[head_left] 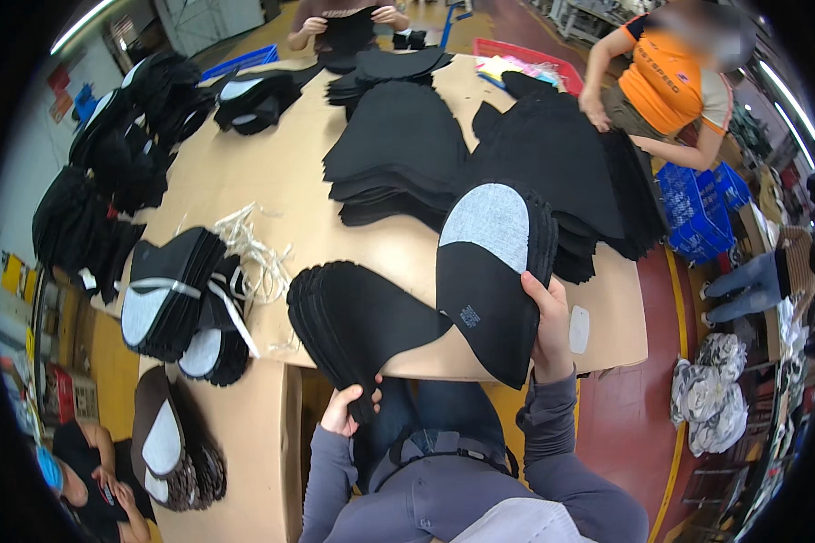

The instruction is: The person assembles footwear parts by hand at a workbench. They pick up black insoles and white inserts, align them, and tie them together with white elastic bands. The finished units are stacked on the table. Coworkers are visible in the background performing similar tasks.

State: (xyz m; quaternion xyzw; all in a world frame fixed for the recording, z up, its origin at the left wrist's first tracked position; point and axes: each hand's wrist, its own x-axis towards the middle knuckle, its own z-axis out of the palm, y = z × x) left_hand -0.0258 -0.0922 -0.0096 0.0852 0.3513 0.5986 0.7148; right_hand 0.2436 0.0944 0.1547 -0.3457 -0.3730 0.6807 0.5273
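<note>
My left hand (344,409) is closed round the narrow lower end of a fanned stack of black cut fabric pieces (358,312), at the table's front edge. In my right hand (551,328) is a second stack of black curved fabric pieces (489,290), its top piece bearing a pale grey rounded patch (485,217) and a small printed mark. My thumb lies over this stack's right edge; the fingers behind are partly hidden. The tip of the left stack reaches close to the right one; whether they touch I cannot tell.
Tall black fabric piles (394,145) stand beyond my hands on the tan table (235,172). Tied bundles (167,290) and loose white strips (249,249) lie to the left. A person in orange (666,77) handles the far right pile. Blue crates (697,213) sit right of the table.
</note>
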